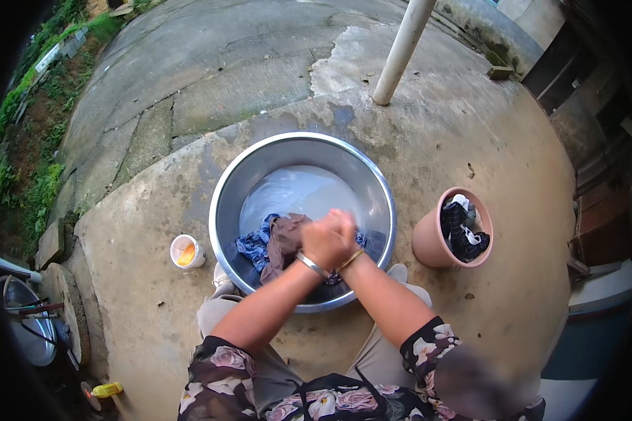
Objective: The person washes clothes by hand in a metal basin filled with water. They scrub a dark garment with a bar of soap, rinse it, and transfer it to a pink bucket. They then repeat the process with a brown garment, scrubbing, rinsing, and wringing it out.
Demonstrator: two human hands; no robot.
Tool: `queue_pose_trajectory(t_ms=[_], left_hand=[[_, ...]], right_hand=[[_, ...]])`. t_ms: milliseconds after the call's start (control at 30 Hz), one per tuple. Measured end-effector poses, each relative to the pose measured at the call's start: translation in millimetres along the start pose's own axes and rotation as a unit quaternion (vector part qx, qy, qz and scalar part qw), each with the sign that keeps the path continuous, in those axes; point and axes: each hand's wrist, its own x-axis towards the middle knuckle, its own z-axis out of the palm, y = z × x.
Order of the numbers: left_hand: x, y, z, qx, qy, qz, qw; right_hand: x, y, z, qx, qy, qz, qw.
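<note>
A wide metal basin [223, 210] sits on the ground between my legs, with cloudy water [300, 189] in it. Over its near half, my left hand [321, 243] and my right hand [344, 226] are pressed together with bent fingers, both blurred by motion. A brown cloth [284, 239] lies bunched against the left side of my left hand. Whether either hand grips part of it is hidden. Blue patterned fabric [254, 249] spreads beside the brown cloth, and a bit more shows right of my hands. Each wrist wears a bangle.
Right of the basin stands a pink bucket [426, 239] holding dark and white clothes [463, 231]. A small white tub [200, 258] with an orange-yellow object [187, 254] is on the left. Beyond the basin rises a pale pole [403, 52]. A yellow bottle [107, 390] lies at lower left.
</note>
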Motion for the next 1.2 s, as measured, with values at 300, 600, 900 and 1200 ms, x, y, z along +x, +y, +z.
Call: queue_pose_trajectory(t_ms=[300, 600, 900, 1200], left_hand=[[3, -63, -12, -0.002, 0.048, -0.107, 0.993], [9, -70, -20, 0.036, 0.041, -0.131, 0.99], [13, -59, -24, 0.027, 0.038, -0.205, 0.978], [17, -58, -29, 0.037, 0.014, -0.23, 0.972]], right_hand=[[31, 18, 88, -0.037, 0.302, 0.043, 0.952], [19, 40, 54, -0.004, 0.257, 0.085, 0.963], [16, 22, 91, -0.093, 0.342, 0.104, 0.929], [19, 24, 108, -0.079, 0.359, 0.086, 0.926]])
